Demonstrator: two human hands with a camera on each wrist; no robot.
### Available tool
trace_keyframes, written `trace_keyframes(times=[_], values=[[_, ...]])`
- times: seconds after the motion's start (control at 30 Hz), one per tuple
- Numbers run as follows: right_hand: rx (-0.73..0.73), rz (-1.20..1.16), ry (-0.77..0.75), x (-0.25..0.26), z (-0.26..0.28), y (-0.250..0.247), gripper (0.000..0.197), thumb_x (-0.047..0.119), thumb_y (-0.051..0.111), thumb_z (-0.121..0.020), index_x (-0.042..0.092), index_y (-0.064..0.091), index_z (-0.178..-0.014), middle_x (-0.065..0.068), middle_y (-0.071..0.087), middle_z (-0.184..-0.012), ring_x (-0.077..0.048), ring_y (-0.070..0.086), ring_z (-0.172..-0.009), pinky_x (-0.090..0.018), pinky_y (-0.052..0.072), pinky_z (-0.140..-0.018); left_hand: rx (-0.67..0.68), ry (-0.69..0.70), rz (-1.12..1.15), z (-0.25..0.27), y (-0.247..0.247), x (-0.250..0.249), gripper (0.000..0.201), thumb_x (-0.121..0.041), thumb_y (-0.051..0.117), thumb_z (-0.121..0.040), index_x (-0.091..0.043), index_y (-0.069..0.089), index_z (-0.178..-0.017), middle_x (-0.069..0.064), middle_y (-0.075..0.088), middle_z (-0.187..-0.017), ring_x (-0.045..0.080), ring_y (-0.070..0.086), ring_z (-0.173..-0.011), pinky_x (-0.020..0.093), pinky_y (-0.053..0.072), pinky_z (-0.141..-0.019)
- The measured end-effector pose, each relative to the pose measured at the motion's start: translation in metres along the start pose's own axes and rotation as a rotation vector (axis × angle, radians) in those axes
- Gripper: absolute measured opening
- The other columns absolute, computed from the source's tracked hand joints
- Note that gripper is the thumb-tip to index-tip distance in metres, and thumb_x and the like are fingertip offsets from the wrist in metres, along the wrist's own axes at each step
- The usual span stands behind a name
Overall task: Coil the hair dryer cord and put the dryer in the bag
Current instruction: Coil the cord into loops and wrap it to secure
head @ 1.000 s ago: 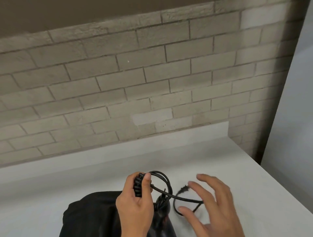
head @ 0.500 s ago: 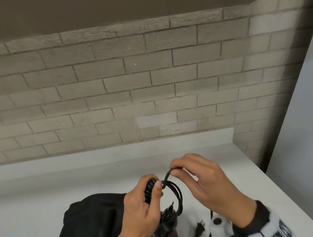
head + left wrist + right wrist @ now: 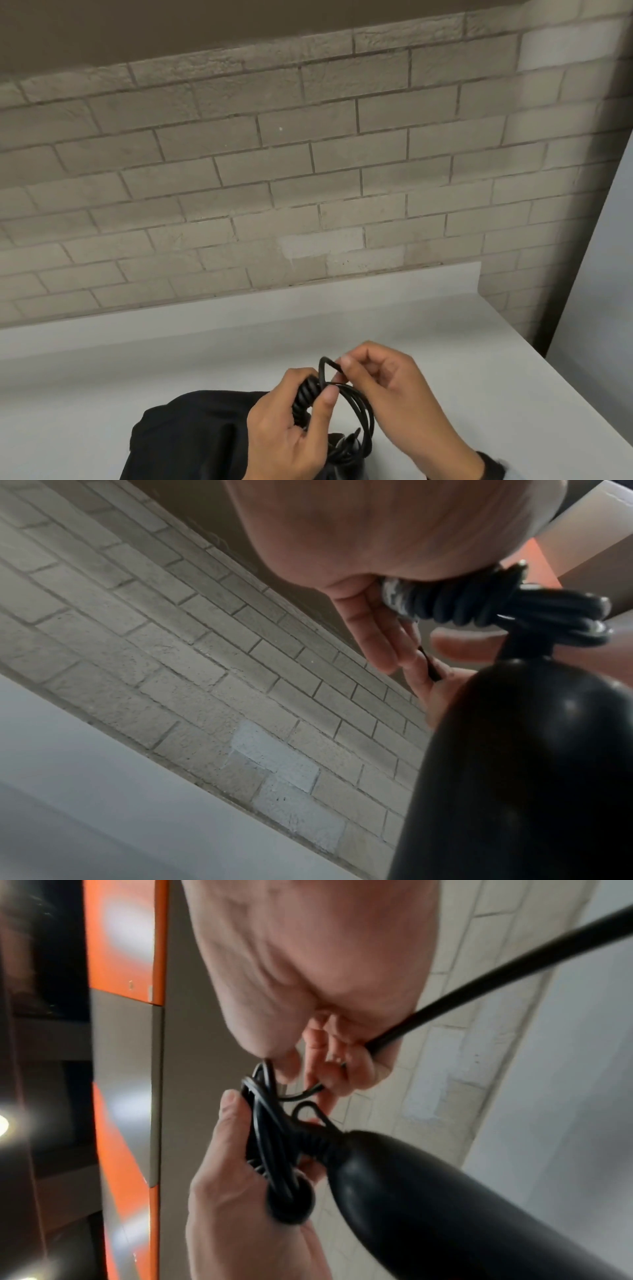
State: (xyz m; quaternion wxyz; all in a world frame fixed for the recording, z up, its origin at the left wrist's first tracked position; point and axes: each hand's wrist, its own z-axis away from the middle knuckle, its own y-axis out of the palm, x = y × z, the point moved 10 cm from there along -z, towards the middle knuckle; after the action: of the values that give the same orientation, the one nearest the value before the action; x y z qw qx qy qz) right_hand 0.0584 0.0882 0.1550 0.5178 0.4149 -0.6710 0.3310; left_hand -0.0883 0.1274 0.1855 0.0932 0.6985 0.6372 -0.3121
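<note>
Cord (image 3: 359, 407) of the hair dryer is gathered into several black loops above the near edge of the white counter (image 3: 479, 377), in front of the brick wall (image 3: 308, 171). Left hand (image 3: 291, 435) grips the ribbed strain relief (image 3: 303, 397) where the cord leaves the dryer, fingers curled round it and thumb pressed over the loops. Right hand (image 3: 394, 401) is closed in a pinch on one strand of the cord, thumb and forefinger holding a small upper loop just beside the left thumb; the remaining fingers are curled. In the right wrist view, a straight run of cord (image 3: 514, 969) passes from those fingers out toward the upper right. Hair dryer (image 3: 520, 764), black and glossy, hangs below the left hand; its body fills the lower right of the left wrist view. In the head view only its top shows between the two wrists. Bag (image 3: 191, 442), black fabric, lies on the counter just left of the left hand, touching the bottom edge of the view. Whether its opening is spread cannot be determined
</note>
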Motion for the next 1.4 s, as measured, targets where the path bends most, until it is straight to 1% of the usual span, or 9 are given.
trace_keyframes(times=[0.13,0.33,0.5,0.6,0.73,0.87,1.03,1.27,1.4], values=[[0.157,-0.032,0.022,-0.008,0.018,0.009,0.031,0.048,0.073,-0.078,0.025,0.071,-0.098,0.003,0.072,-0.089,-0.018,0.063,-0.075,-0.020,0.047,-0.069,0.000,0.006,-0.066,-0.005,0.002,-0.003,0.007,-0.044,0.057,-0.091,-0.039,0.057,-0.087,-0.023,0.060,-0.065,-0.001,0.051,-0.047,0.006,0.037,-0.048],[0.155,0.137,0.013,-0.006,0.023,0.005,0.014,0.016,0.070,-0.084,0.028,0.067,-0.092,0.002,0.072,-0.091,-0.026,0.066,-0.088,-0.039,0.053,-0.089,-0.042,-0.236,0.074,-0.001,0.003,0.025,0.035,-0.068,0.050,-0.086,-0.043,0.062,-0.106,-0.016,0.072,-0.084,0.006,0.067,-0.065,0.014,0.051,-0.061],[0.177,0.176,0.016,0.001,0.019,0.001,0.006,0.017,0.069,-0.087,0.023,0.068,-0.088,0.002,0.073,-0.087,-0.012,0.068,-0.086,-0.033,0.052,-0.090,0.019,-0.417,0.295,0.001,0.015,0.040,0.039,-0.055,0.060,-0.078,-0.034,0.071,-0.109,-0.008,0.075,-0.103,0.010,0.070,-0.101,0.013,0.050,-0.083],[0.212,0.272,0.011,0.003,0.016,0.000,0.002,0.022,0.068,-0.088,0.024,0.068,-0.087,0.009,0.073,-0.087,-0.002,0.064,-0.085,-0.026,0.046,-0.086,0.029,-0.515,0.400,0.002,0.020,0.044,0.035,-0.057,0.068,-0.073,-0.037,0.074,-0.101,-0.006,0.076,-0.101,0.006,0.070,-0.097,0.012,0.049,-0.081],[0.225,0.355,-0.029,0.004,0.013,-0.002,0.001,0.028,0.067,-0.088,0.028,0.066,-0.089,0.014,0.071,-0.092,-0.001,0.061,-0.095,-0.022,0.038,-0.084,0.016,-0.632,0.468,0.006,0.025,0.048,0.026,-0.043,0.070,-0.078,-0.030,0.077,-0.099,-0.005,0.075,-0.086,-0.001,0.063,-0.066,0.016,0.045,-0.066],[-0.067,0.603,-0.281,0.013,0.016,-0.012,0.030,0.043,0.067,-0.081,0.042,0.053,-0.108,0.025,0.054,-0.111,-0.001,0.052,-0.099,-0.014,0.038,-0.083,-0.084,-0.702,0.516,0.008,0.024,0.056,0.025,-0.037,0.067,-0.078,-0.026,0.076,-0.098,0.004,0.076,-0.085,0.012,0.064,-0.072,0.014,0.048,-0.060],[-0.392,0.838,-0.794,0.033,0.050,0.010,0.022,-0.003,0.075,-0.073,0.007,0.071,-0.092,-0.005,0.068,-0.091,-0.021,0.060,-0.075,-0.030,0.050,-0.065,-0.149,-0.706,0.530,0.010,0.024,0.052,0.030,-0.036,0.066,-0.079,-0.025,0.074,-0.105,0.007,0.072,-0.074,0.006,0.054,-0.058,0.019,0.042,-0.055],[-0.374,0.722,-0.614,0.029,0.037,0.012,0.018,0.023,0.058,-0.089,0.013,0.072,-0.095,0.009,0.068,-0.088,-0.009,0.056,-0.079,-0.016,0.045,-0.068,-0.195,-0.605,0.430,0.008,0.015,0.047,0.025,-0.035,0.065,-0.081,-0.032,0.074,-0.104,0.006,0.073,-0.074,0.004,0.066,-0.073,0.007,0.047,-0.066],[-0.232,0.487,-0.156,0.010,0.015,0.002,0.015,0.021,0.062,-0.091,0.034,0.067,-0.086,0.021,0.066,-0.088,0.000,0.059,-0.081,-0.007,0.043,-0.070,-0.205,-0.562,0.420,0.005,0.014,0.045,0.016,-0.039,0.071,-0.086,-0.035,0.074,-0.100,0.000,0.063,-0.062,0.005,0.053,-0.055,0.011,0.043,-0.055]])
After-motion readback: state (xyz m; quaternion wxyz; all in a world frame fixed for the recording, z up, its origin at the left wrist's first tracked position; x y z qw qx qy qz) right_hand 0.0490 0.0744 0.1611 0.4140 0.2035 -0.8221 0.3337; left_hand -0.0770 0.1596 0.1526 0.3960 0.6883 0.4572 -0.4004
